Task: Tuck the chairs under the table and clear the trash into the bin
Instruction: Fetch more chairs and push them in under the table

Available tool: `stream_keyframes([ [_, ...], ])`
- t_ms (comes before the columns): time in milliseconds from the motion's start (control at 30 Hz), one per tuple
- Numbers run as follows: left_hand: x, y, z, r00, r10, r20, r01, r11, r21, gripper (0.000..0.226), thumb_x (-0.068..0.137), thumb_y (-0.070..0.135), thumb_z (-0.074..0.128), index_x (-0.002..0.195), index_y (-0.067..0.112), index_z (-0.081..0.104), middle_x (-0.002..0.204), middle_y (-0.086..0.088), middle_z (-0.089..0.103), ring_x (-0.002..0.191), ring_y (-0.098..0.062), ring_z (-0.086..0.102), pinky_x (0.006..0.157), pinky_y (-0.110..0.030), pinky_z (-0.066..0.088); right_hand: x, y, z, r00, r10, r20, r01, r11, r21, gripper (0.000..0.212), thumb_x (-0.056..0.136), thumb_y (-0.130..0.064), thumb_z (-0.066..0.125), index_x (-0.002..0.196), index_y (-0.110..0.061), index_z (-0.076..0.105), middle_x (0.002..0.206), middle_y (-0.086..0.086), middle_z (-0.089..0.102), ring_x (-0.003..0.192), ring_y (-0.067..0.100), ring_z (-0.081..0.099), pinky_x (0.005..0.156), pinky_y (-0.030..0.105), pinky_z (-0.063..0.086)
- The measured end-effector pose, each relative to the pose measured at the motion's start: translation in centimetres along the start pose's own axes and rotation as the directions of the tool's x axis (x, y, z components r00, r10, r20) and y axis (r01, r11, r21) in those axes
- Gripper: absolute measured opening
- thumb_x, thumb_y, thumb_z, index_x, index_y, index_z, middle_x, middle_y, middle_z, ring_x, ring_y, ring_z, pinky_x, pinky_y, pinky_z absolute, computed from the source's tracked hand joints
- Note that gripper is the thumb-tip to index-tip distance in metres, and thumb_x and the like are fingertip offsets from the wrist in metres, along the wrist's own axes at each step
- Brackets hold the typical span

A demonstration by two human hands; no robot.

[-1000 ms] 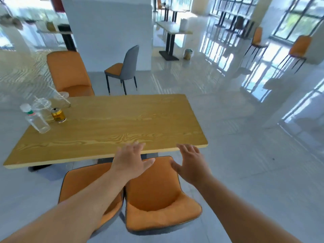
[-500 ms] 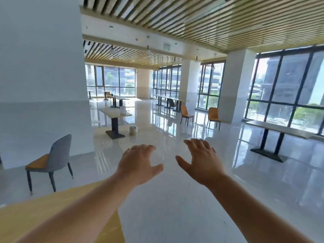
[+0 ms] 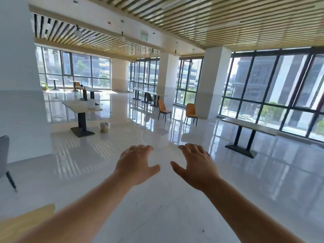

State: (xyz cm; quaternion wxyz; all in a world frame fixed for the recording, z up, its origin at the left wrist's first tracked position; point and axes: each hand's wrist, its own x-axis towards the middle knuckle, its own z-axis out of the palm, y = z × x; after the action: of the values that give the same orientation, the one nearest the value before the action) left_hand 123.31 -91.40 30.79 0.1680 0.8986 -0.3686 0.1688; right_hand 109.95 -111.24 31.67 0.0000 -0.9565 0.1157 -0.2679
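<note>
While both arms reach out, left hand [image 3: 135, 163], right hand [image 3: 196, 165] spread, empty, table [image 3: 26, 223] corner lower left

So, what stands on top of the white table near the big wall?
On the white table stands one white boxy object; what it is cannot be told. Whatever lies behind that object is hidden.

Open floor [image 3: 157, 216] lies ahead of both empty hands; only the worktop [image 3: 26, 223] corner juts in at lower left.
</note>
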Motion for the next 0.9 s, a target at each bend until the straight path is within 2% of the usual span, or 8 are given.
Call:
stream_keyframes([
  [133, 9.2, -4.2, 2.8, 0.999, -0.002, 0.037, 0.002, 1.0, -0.008, 0.079, 0.081, 0.078, 0.053, 0.144, 0.032, 0.045, 0.142, 0.003, 0.056, 0.128, -0.024, 0.049, 0.105, -0.041, 0.042, 8.9, 2.4, 3.1, 0.999, 0.017, 0.044, -0.014, 0.997, -0.075, 0.08, 0.09, -0.082, 0.031, 0.148, -0.028, 0.045, 0.15, -0.001, 0.052, 0.14, 0.024, 0.042, 0.112, 0.047, 0.038],
  [233, 15.9, -7.0, 4.1, 1.0, 0.005, 0.02, -0.005, 1.0, 0.005, 0.078, 0.082, 0.076, 0.057, 0.144, 0.029, 0.046, 0.142, -0.001, 0.057, 0.129, -0.028, 0.05, 0.104, -0.043, 0.043, 15.4, 3.9, 5.1, 0.999, 0.01, 0.053, -0.004, 0.993, -0.118, 0.078, 0.09, -0.08, 0.033, 0.146, -0.027, 0.047, 0.142, 0.002, 0.058, 0.133, 0.027, 0.049, 0.106, 0.048, 0.043],
  [333, 21.0, -9.2, 6.2, 0.999, 0.004, 0.031, -0.004, 1.0, 0.005, 0.078, 0.082, 0.075, 0.057, 0.144, 0.029, 0.046, 0.141, -0.002, 0.057, 0.129, -0.029, 0.05, 0.102, -0.045, 0.043, 21.2, 4.8, 8.2, 0.999, 0.005, 0.038, -0.002, 0.996, -0.086, 0.074, 0.09, -0.077, 0.038, 0.142, -0.026, 0.051, 0.135, 0.004, 0.061, 0.127, 0.029, 0.052, 0.099, 0.048, 0.047],
  [500, 28.6, -15.1, 10.5, 0.999, -0.043, 0.025, 0.042, 0.998, 0.057, 0.077, 0.082, 0.075, 0.056, 0.144, 0.031, 0.046, 0.141, 0.0, 0.057, 0.128, -0.026, 0.05, 0.1, -0.044, 0.043, 31.2, 5.3, 16.1, 0.996, -0.066, 0.062, 0.067, 0.997, -0.025, 0.072, 0.092, -0.075, 0.042, 0.142, -0.025, 0.05, 0.138, 0.004, 0.059, 0.129, 0.028, 0.05, 0.103, 0.049, 0.044],
  [700, 37.5, -26.6, 14.6, 0.967, -0.252, 0.031, 0.243, 0.955, 0.168, 0.076, 0.082, 0.075, 0.057, 0.143, 0.033, 0.045, 0.143, 0.002, 0.055, 0.131, -0.025, 0.048, 0.102, -0.044, 0.044, 45.6, 4.3, 28.5, 0.974, -0.207, 0.094, 0.196, 0.974, 0.113, 0.075, 0.089, -0.077, 0.038, 0.14, -0.025, 0.052, 0.135, 0.004, 0.061, 0.126, 0.029, 0.052, 0.1, 0.048, 0.046],
  [900, 43.1, -38.2, 15.1, 0.872, -0.489, 0.008, 0.472, 0.847, 0.245, 0.078, 0.08, 0.077, 0.053, 0.144, 0.033, 0.044, 0.145, 0.003, 0.055, 0.13, -0.024, 0.049, 0.103, -0.044, 0.044, 60.0, -1.5, 39.2, 0.912, -0.382, 0.153, 0.33, 0.901, 0.281, 0.08, 0.085, -0.08, 0.031, 0.14, -0.026, 0.053, 0.135, 0.001, 0.062, 0.126, 0.026, 0.052, 0.099, 0.045, 0.045],
])
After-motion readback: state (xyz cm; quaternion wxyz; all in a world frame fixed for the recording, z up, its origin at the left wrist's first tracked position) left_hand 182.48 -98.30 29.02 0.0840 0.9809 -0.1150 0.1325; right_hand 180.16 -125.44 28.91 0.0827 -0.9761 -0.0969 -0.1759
